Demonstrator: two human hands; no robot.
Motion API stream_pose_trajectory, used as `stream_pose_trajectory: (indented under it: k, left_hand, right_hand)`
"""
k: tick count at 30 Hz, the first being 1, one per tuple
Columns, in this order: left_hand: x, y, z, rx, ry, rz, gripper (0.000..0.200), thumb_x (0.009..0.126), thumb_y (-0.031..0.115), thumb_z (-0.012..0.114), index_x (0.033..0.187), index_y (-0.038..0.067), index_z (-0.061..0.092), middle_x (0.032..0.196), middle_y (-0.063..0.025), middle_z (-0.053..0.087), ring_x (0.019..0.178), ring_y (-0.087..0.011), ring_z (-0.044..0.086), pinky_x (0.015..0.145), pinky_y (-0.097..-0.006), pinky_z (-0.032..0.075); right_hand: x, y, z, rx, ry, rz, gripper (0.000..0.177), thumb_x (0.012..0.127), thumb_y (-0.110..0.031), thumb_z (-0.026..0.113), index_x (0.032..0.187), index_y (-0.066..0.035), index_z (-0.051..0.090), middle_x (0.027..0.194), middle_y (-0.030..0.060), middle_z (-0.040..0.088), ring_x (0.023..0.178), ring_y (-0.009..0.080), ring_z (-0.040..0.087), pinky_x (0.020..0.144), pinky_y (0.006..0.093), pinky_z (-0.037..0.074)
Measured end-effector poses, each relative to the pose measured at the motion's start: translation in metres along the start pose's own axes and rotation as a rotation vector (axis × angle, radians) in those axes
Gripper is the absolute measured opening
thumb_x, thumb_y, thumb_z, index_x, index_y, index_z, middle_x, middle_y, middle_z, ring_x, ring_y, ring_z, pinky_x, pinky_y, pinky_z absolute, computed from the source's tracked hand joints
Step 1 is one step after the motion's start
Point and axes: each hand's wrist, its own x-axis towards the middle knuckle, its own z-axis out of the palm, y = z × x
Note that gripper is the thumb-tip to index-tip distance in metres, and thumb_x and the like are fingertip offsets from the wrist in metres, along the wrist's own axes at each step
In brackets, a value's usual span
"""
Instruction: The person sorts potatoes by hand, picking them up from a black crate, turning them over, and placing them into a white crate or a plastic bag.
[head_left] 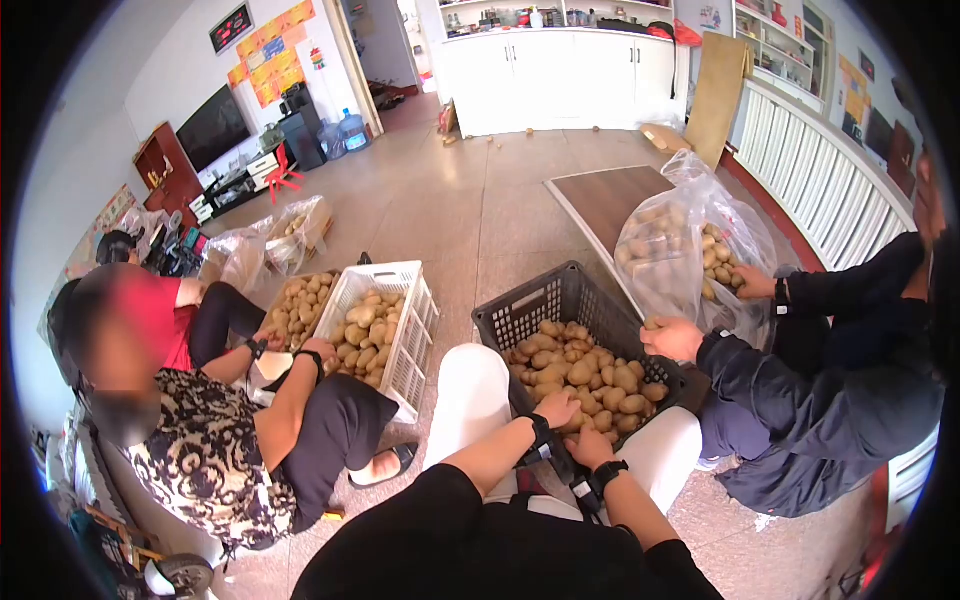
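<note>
Potatoes point(585, 373) fill much of the black plastic crate point(530, 290) between my knees. Over its near edge, my left hand point(557, 408) is curled down against the potatoes. Just right of it and closer to me, my right hand point(590, 447) has its fingers bent around a potato. A potato point(573, 424) shows between the two hands, and the left fingers also seem closed on one, partly hidden. Both my wrists wear dark bands.
At right, a person in dark clothes has one hand point(675, 338) over the crate and another at a clear plastic bag point(650, 225) of potatoes. To the left, people sit by a white crate point(408, 330) with potatoes. A brown board point(600, 195) lies behind.
</note>
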Motion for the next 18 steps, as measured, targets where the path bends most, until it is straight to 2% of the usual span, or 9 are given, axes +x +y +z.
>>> stream_pose_trajectory:
  k: [3,4,9,11,13,14,15,17,18]
  left_hand:
    - [0.001,0.004,-0.007,0.022,-0.078,-0.116,0.044,0.080,0.036,0.043,0.094,-0.004,0.052,0.091,-0.0249,0.054,0.087,-0.0378,0.051,0.076,-0.0406,0.041]
    - [0.001,0.004,-0.006,0.020,-0.032,-0.104,0.044,0.079,0.037,0.044,0.090,-0.005,0.053,0.088,-0.0254,0.055,0.085,-0.0381,0.052,0.075,-0.0414,0.041]
    - [0.008,0.004,0.007,0.018,0.023,-0.107,0.042,0.079,0.036,0.044,0.080,-0.005,0.055,0.083,-0.0245,0.056,0.080,-0.0390,0.052,0.071,-0.0429,0.041]
    - [0.010,-0.006,0.011,-0.040,0.093,-0.082,0.042,0.079,0.036,0.044,0.079,-0.005,0.055,0.084,-0.0244,0.056,0.082,-0.0381,0.052,0.072,-0.0418,0.041]
    - [0.004,0.005,-0.017,-0.131,-0.044,-0.128,0.043,0.079,0.036,0.042,0.086,-0.004,0.055,0.088,-0.0263,0.055,0.085,-0.0377,0.052,0.076,-0.0431,0.040]
    - [0.016,-0.010,-0.003,-0.122,-0.020,-0.225,0.040,0.079,0.035,0.043,0.083,-0.004,0.055,0.086,-0.0255,0.056,0.083,-0.0374,0.053,0.074,-0.0417,0.041]
    - [0.019,-0.003,-0.009,-0.132,-0.017,-0.230,0.040,0.079,0.035,0.043,0.083,-0.004,0.055,0.086,-0.0255,0.056,0.083,-0.0374,0.053,0.074,-0.0417,0.041]
    - [0.019,0.010,-0.013,-0.404,0.227,-0.259,0.036,0.078,0.032,0.046,0.077,-0.004,0.052,0.080,-0.0236,0.056,0.078,-0.0383,0.052,0.069,-0.0395,0.041]
    - [0.030,-0.008,0.006,-0.575,0.336,-0.218,0.034,0.079,0.033,0.048,0.072,0.000,0.052,0.069,-0.0152,0.057,0.070,-0.0312,0.055,0.062,-0.0355,0.041]
  right_hand:
    - [0.004,0.003,-0.004,-0.027,-0.114,-0.016,0.054,0.069,-0.040,0.056,0.103,0.001,0.047,0.096,0.0221,0.056,0.091,0.0339,0.053,0.079,0.0385,0.042]
    - [0.004,0.002,-0.007,-0.012,-0.129,-0.026,0.054,0.067,-0.039,0.056,0.102,0.002,0.049,0.094,0.0219,0.057,0.090,0.0335,0.054,0.079,0.0383,0.042]
    - [0.000,0.001,-0.006,0.186,0.068,-0.039,0.054,0.061,-0.040,0.059,0.098,-0.002,0.053,0.088,0.0220,0.058,0.086,0.0337,0.055,0.076,0.0381,0.044]
    - [-0.003,-0.005,-0.018,0.140,0.035,0.012,0.058,0.059,-0.043,0.060,0.097,0.001,0.055,0.086,0.0234,0.058,0.084,0.0345,0.056,0.074,0.0357,0.044]
    - [-0.002,-0.004,-0.025,0.213,0.059,-0.042,0.062,0.056,-0.049,0.061,0.091,0.002,0.057,0.079,0.0238,0.059,0.080,0.0356,0.057,0.073,0.0362,0.045]
    - [0.013,0.013,-0.011,0.191,0.121,-0.125,0.054,0.062,-0.044,0.061,0.088,0.002,0.058,0.067,0.0172,0.060,0.070,0.0303,0.059,0.063,0.0340,0.047]
    - [0.017,0.014,-0.016,0.182,0.114,-0.125,0.054,0.062,-0.044,0.061,0.088,0.002,0.058,0.067,0.0172,0.060,0.070,0.0303,0.059,0.063,0.0340,0.047]
    - [0.015,0.012,-0.025,0.870,-0.033,0.182,0.036,0.071,-0.034,0.059,0.082,0.001,0.059,0.065,0.0091,0.059,0.060,0.0184,0.057,0.051,0.0273,0.045]
    - [0.003,-0.009,-0.040,1.162,0.119,0.144,0.023,0.076,-0.025,0.056,0.079,-0.002,0.056,0.064,0.0023,0.053,0.055,0.0087,0.049,0.045,0.0202,0.038]
